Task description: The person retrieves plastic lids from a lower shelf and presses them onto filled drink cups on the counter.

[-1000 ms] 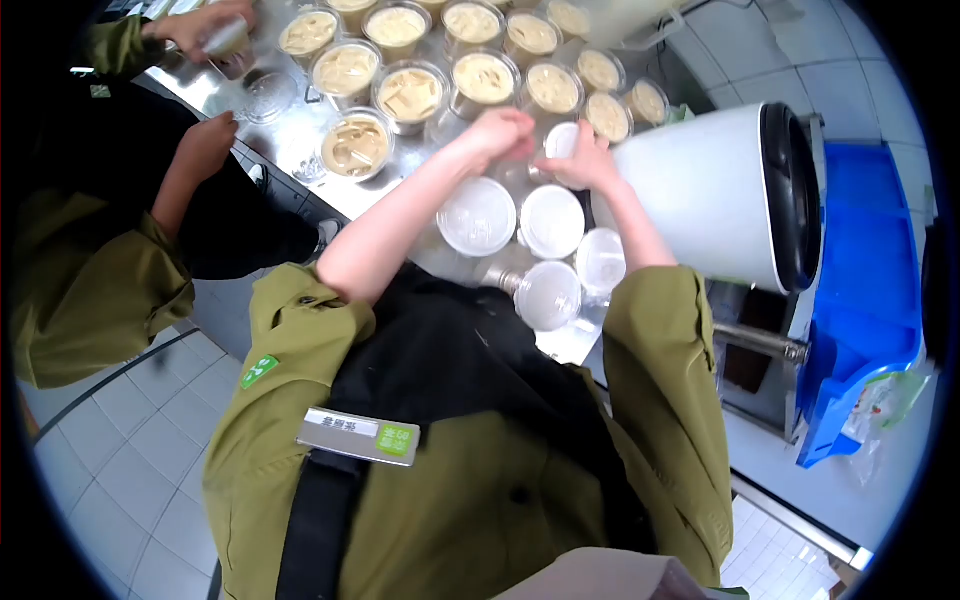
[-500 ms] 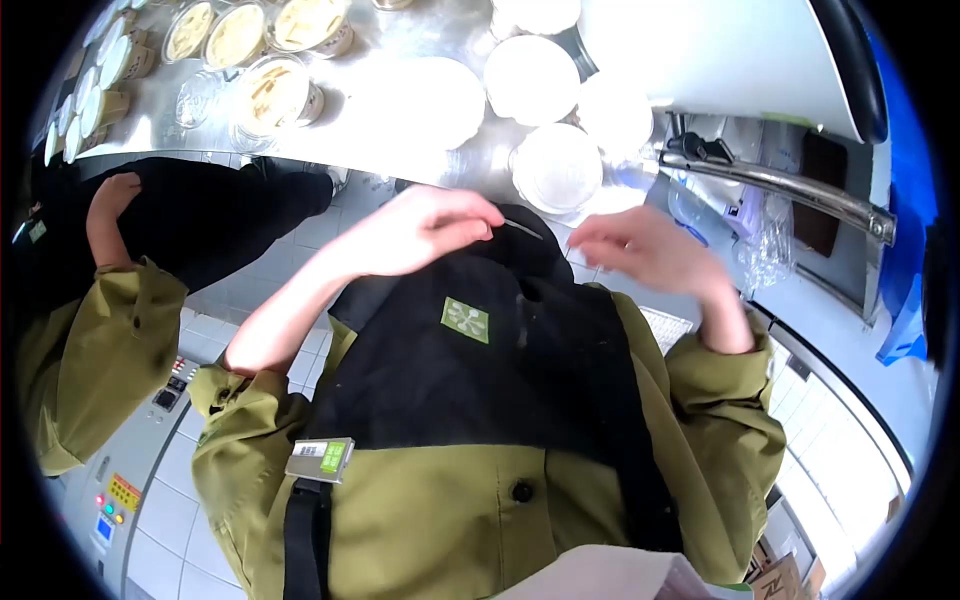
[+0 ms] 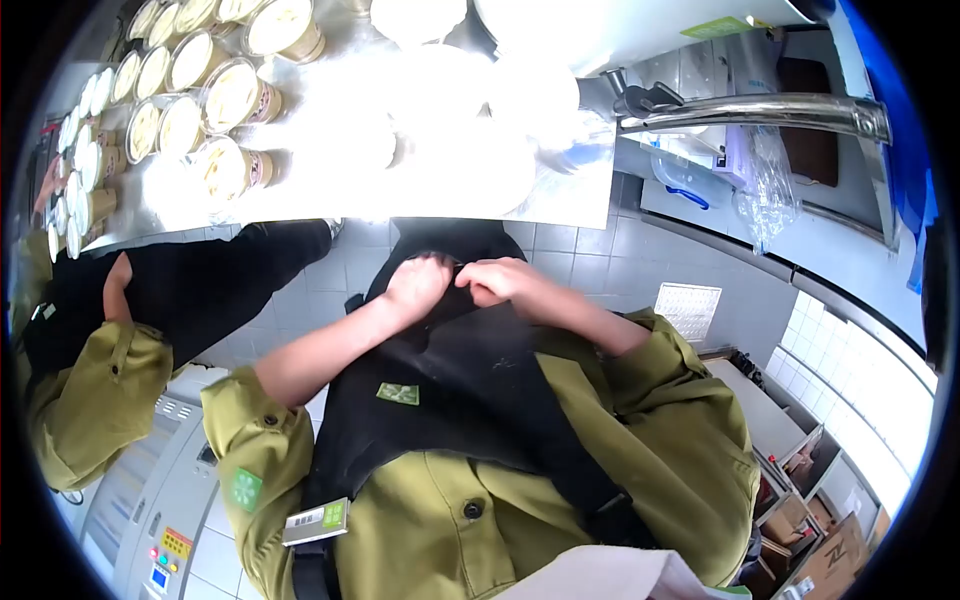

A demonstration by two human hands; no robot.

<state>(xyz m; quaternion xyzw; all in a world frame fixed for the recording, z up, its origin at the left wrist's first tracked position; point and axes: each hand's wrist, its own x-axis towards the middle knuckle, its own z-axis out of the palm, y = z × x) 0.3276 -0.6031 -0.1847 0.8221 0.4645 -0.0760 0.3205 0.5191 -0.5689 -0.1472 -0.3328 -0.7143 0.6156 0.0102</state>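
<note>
My left hand (image 3: 418, 287) is closed in front of the black apron (image 3: 450, 375), at about waist height. Close beside it, my right hand (image 3: 497, 280) has its fingers curled, their tips nearly meeting the left hand. A small pale sliver shows between the two hands, too small to name. What the fingers hold, if anything, is hidden. Beyond them lies the metal counter (image 3: 330, 195), washed out by glare. On its left stand open cups with pale contents, among them a near cup (image 3: 228, 168).
Another person's sleeve (image 3: 100, 385) and hand are at the left. A metal rail (image 3: 760, 112) juts out at the right, with a clear plastic bag (image 3: 765, 195) near it. A grey machine (image 3: 165, 510) stands at lower left, cardboard boxes (image 3: 830, 560) at lower right.
My hands have come together at the apron; before, they were apart, with a thin pale strip by the left fingers. The view has shifted, bringing more cups into sight.
</note>
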